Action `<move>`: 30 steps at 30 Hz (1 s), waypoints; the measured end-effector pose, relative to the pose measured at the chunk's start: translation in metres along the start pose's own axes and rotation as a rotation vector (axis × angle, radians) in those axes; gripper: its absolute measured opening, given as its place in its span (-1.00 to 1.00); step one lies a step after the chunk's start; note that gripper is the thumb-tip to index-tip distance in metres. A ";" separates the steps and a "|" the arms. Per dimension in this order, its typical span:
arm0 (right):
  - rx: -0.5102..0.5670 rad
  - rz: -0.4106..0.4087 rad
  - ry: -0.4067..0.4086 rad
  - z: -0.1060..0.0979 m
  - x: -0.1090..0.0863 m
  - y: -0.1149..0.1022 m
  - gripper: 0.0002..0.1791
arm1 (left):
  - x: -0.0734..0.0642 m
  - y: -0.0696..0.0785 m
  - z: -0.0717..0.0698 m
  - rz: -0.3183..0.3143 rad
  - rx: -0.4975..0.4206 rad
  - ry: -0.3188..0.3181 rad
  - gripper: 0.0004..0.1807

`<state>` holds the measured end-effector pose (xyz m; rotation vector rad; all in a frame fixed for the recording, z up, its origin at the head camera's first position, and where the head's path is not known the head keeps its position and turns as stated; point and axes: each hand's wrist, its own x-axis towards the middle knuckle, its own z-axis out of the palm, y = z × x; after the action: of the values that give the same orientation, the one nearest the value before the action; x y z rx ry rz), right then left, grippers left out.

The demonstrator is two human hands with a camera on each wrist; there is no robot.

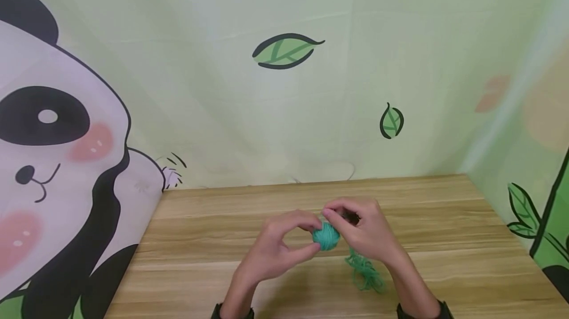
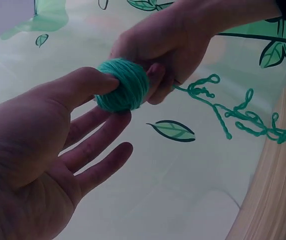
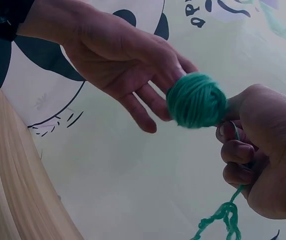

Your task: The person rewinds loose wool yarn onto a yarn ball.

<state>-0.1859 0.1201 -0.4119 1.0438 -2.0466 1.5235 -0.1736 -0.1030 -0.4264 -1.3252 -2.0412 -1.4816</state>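
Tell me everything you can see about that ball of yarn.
The ball of yarn is small, roundish and teal green, wound in close, overlapping turns that look soft and woolly. It is held above the wooden table, pinched by the left hand. The right hand is right beside it, gripping a strand that leads to loose, looped yarn; whether that hand touches the ball is unclear.

In the right wrist view, a few dark letters point(image 3: 196, 21) are standing tilted on the pale printed backdrop point(image 3: 128, 170), near the top edge; one is resembling a D, but no whole word is showing legibly.
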 end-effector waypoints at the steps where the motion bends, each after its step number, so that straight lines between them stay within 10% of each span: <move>1: -0.002 0.004 0.000 0.000 0.000 0.001 -0.79 | 0.000 0.000 0.000 0.004 -0.015 0.000 -0.71; 16: -0.050 0.074 -0.021 0.001 0.000 0.007 -0.83 | -0.003 0.008 -0.006 -0.004 -0.255 0.092 -0.61; 30: -0.044 -0.038 -0.222 0.012 -0.001 0.005 -0.78 | 0.006 0.015 -0.010 -0.071 -0.052 0.366 -0.62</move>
<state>-0.1880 0.1102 -0.4197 1.2767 -2.1814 1.3903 -0.1678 -0.1084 -0.4093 -0.9215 -1.8389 -1.6748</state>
